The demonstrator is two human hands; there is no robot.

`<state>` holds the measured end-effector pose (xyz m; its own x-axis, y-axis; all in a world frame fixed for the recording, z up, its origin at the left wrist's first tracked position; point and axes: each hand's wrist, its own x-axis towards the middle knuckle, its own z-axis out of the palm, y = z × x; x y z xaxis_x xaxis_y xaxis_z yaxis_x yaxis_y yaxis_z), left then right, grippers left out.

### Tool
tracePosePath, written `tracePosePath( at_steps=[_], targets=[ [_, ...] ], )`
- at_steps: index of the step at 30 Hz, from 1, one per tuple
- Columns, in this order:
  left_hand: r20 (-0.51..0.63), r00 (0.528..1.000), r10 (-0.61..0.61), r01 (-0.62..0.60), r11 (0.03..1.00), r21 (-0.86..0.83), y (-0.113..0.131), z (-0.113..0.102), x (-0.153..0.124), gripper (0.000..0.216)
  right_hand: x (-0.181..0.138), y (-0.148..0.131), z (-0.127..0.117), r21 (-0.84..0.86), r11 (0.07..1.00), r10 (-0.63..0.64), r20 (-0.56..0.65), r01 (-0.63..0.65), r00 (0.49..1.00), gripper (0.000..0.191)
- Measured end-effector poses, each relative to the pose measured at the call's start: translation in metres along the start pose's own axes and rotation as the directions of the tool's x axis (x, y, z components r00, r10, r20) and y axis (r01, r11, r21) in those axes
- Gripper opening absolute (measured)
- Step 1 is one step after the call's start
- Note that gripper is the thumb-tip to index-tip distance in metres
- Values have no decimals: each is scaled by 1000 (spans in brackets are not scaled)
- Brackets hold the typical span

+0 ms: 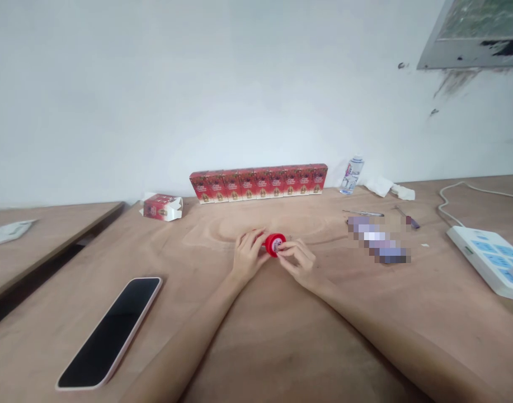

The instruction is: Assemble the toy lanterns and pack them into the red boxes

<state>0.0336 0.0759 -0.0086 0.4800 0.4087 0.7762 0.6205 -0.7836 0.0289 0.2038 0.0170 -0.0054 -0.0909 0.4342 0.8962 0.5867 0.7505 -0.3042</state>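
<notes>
Near the middle of the wooden table, my left hand (248,254) grips a small round red object (269,244) from its left side. A pale round label or disc shows on the face turned toward me. The thumb and fingertips of my right hand (299,260) are pinched against that pale face; whether they hold a piece of it is too small to tell. Beyond my hands, a row of several red printed boxes (262,183) stands along the wall. One more red box (161,207), its white end flaps open, lies on its side to the left.
A phone (111,333) lies at front left. At right are a clear bottle (352,175), white tissues (380,185), thin metal tools (365,213), a pixelated strip (376,240) and a white power strip (489,263) with its cord. A gap (50,263) separates the tables at left.
</notes>
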Motion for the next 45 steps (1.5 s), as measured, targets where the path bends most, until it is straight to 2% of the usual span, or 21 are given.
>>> tracePosePath(
  at_steps=[8, 15, 20, 22, 24, 27, 29, 32, 34, 39, 45],
  targets=[
    [1, 999, 32, -32, 999, 28, 0, 2, -1, 35, -1, 5, -1, 35, 999, 38, -16, -37, 999, 20],
    [6, 1000, 17, -17, 1000, 22, -1, 3, -2, 34, -7, 5, 3, -228, 971, -78, 14, 79, 997, 18],
    [2, 997, -73, 73, 997, -14, -3, 5, -2, 35, -5, 4, 3, -251, 961, -99, 61, 111, 993, 34],
    [-3, 996, -94, 94, 995, -23, -3, 5, -2, 36, -6, 5, 4, -228, 970, -73, 48, 82, 996, 41],
    [-10, 994, -109, 108, 994, -30, -5, 5, -2, 36, -8, 7, 6, -207, 978, -3, -32, -4, 999, 43],
    [-27, 989, -148, 147, 988, -36, -11, 5, -2, 35, -10, 13, 8, -213, 966, 134, -88, -150, 987, 30],
    [-42, 980, -193, 191, 981, -40, -17, 5, -2, 36, -9, 17, 10, -276, 945, 192, 39, -174, 981, 18],
    [-69, 955, -287, 283, 957, -65, -28, 6, -4, 40, -5, 21, 20, -337, 936, 202, 286, -99, 937, 12],
    [-88, 938, -334, 328, 941, -79, -32, 8, -5, 42, -1, 24, 30, -327, 943, 186, 365, -62, 912, 11],
    [-95, 935, -343, 336, 939, -76, -34, 9, -6, 42, 4, 30, 55, -314, 945, 214, 373, -94, 903, 13],
    [-66, 939, -336, 330, 940, -85, -33, 9, -6, 41, 0, 30, 50, -203, 959, 248, 266, -197, 932, 18]
  ],
)
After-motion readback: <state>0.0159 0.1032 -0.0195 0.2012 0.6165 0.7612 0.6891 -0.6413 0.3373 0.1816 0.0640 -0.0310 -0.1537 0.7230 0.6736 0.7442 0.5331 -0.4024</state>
